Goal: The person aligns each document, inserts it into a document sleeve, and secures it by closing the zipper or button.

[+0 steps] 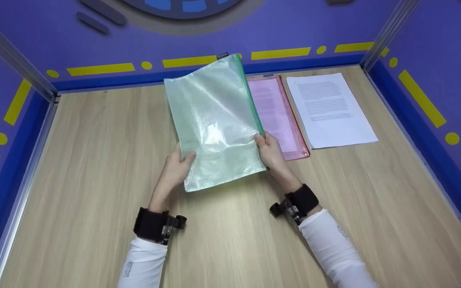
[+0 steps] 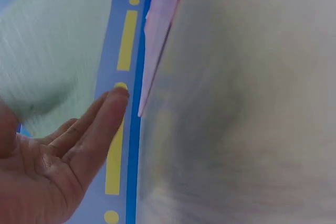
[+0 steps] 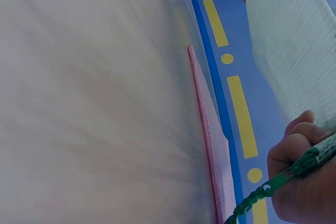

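Green zip pouch (image 1: 214, 108), held up above the wooden table (image 1: 102, 168), pinched at one edge between thumb and fingers of the left hand (image 1: 177, 167), clamped near the zip (image 1: 250, 96) by curled fingers of the right hand (image 1: 273, 154)! Partly hiding the pink pouch (image 1: 272, 110), beside the white papers (image 1: 330, 112).

Two pouches (image 1: 214, 104) (image 1: 270, 104), one paper stack (image 1: 332, 110) and one table (image 1: 94, 160) show. Two hands (image 1: 176, 166) (image 1: 272, 154), two wristbands (image 1: 149, 225) (image 1: 302, 199) and two sleeves (image 1: 143, 262) (image 1: 334, 248) appear.
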Demonstrator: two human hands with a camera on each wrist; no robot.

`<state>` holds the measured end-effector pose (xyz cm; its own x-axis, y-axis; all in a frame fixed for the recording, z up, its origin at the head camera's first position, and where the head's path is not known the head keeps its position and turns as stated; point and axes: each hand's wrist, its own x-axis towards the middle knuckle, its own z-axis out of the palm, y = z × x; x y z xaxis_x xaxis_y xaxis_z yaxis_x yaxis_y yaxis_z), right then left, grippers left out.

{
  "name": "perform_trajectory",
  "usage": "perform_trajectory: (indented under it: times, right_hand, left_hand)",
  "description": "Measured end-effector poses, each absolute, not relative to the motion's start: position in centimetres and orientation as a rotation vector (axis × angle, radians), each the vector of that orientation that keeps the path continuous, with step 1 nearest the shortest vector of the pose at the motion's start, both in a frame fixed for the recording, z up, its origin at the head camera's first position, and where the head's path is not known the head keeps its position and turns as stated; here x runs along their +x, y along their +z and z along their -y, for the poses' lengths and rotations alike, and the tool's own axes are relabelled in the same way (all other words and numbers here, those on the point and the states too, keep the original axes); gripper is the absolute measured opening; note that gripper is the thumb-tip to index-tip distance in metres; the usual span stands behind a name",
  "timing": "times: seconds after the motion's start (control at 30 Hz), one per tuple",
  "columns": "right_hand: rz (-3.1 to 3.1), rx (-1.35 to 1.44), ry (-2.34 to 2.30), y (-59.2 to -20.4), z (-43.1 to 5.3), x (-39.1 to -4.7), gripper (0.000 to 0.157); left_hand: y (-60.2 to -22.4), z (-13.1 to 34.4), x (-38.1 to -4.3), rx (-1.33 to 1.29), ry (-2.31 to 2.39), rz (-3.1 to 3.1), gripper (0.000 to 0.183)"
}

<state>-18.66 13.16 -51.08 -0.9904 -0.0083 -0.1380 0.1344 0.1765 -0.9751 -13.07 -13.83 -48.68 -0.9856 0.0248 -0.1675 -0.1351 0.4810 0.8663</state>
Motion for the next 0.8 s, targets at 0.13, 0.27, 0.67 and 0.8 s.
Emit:
perform_trajectory:
  times: [0.13,0.27,0.67,0.8]
  right_hand:
    - [-2.294,0.105,-1.863,-50.8,-12.2,-18.2,0.024]
    - [-2.247,0.022,-1.777,-50.5,-11.5,-17.7,0.039]
    - [-2.281,-0.177,-1.494,-50.9,-9.9,-17.2,0.04]
    - [-2.293,-0.176,-1.445,-51.0,-9.2,-17.3,0.026]
  left_hand:
    - [-48.6,14.0,-13.3,-0.184,1.529,-2.569,0.046]
    - [-49.2,14.9,-13.4,-0.262,1.529,-2.625,0.053]
    - [-50.1,17.7,-12.9,-0.286,1.306,-2.852,0.026]
    - [-50.5,18.9,-12.6,-0.31,1.213,-2.878,0.029]
